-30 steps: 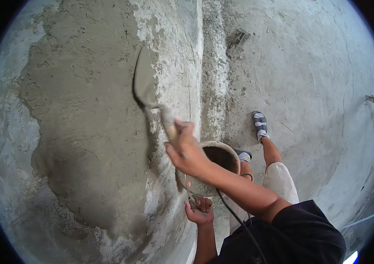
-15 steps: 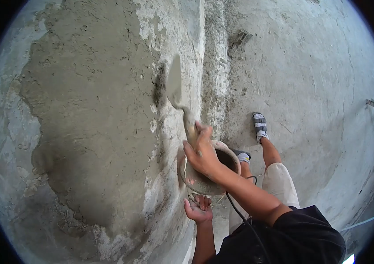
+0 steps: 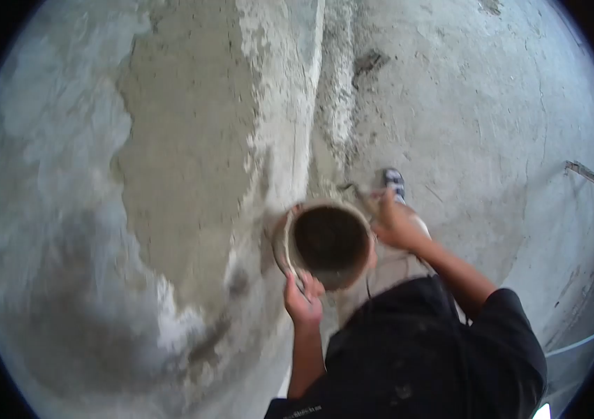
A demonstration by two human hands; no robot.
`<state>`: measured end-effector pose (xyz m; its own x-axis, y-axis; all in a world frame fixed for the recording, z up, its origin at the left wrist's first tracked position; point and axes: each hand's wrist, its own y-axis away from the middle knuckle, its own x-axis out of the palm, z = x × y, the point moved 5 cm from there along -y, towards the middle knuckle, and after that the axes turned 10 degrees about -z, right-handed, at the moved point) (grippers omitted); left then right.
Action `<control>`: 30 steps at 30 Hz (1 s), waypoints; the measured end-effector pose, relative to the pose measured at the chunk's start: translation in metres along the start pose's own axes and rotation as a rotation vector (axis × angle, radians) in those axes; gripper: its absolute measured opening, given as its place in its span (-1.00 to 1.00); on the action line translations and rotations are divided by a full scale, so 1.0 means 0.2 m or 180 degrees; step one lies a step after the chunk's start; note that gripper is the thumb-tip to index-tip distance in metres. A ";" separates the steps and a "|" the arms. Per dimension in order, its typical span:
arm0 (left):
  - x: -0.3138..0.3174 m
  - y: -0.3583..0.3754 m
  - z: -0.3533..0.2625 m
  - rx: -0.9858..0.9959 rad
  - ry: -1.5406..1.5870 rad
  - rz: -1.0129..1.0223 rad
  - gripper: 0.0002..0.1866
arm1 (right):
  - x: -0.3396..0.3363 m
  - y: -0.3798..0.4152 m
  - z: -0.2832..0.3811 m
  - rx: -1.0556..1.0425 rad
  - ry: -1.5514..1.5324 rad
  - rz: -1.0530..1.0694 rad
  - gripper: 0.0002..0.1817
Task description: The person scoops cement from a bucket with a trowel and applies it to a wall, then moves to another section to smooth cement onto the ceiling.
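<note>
My left hand (image 3: 305, 299) is closed on the rim handle of a round bucket (image 3: 365, 262), at its lower left side. The bucket's mouth faces up and its inside is dark. Right of the bucket, my right hand (image 3: 396, 222) is closed around the handle of a trowel (image 3: 361, 195), which is blurred; its blade is hard to make out behind the bucket's upper right edge. A darker patch of plaster (image 3: 185, 140) covers part of the wall on the left.
The rough wall (image 3: 87, 91) fills the left side. A grey concrete floor (image 3: 478, 140) lies to the right, with a dark lump of debris (image 3: 370, 61) near the wall's base. My sandalled foot (image 3: 394, 183) stands beyond the bucket.
My right hand and the trowel have moved from the wall to the right side of the bucket. The bucket is higher in view and its opening now shows fully. The view has shifted.
</note>
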<state>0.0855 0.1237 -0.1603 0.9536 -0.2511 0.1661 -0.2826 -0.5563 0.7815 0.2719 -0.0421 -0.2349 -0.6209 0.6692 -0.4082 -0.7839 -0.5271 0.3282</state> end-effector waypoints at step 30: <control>0.70 0.48 -0.45 0.1337 -0.0121 0.0685 -0.69 | -0.31 0.01 0.71 -0.0225 0.0392 0.3180 -0.58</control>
<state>0.2018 0.1060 -0.0079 0.8666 -0.4203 0.2691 -0.4983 -0.7587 0.4195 0.3085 -0.0100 -0.0880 -0.9865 -0.1526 -0.0601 0.0998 -0.8493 0.5184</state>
